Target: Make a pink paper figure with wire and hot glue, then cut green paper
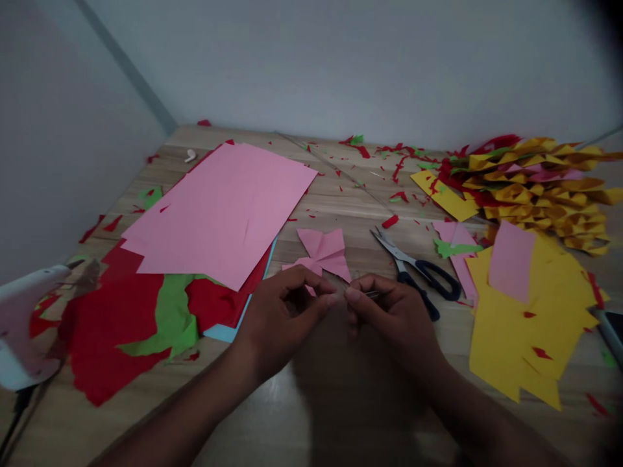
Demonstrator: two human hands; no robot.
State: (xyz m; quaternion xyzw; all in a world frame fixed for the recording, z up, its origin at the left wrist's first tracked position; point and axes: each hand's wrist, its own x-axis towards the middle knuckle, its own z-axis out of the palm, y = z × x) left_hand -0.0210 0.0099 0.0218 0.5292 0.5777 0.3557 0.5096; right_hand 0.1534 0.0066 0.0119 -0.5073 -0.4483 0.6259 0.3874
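In front of me, above the table, my left hand (287, 318) is closed in a pinch, thumb against forefinger; whatever lies between them is too small to make out. My right hand (389, 308) faces it, fingertips nearly meeting the left ones. Between its thumb and fingers shows a thin, light, wire-like piece (372, 294). Just beyond both hands lies a creased pink paper cutout (324, 250) with pointed petals, partly covered by my left hand. Scissors (413, 263) with dark handles rest slightly open beyond my right hand.
Pink sheets (219, 207) overlap red paper (117, 324) and a torn green piece (178, 318) at left. A white glue gun (29, 324) stands at the left edge. Yellow paper (506, 331) and folded yellow strips (545, 194) occupy the right. Scraps dot the table.
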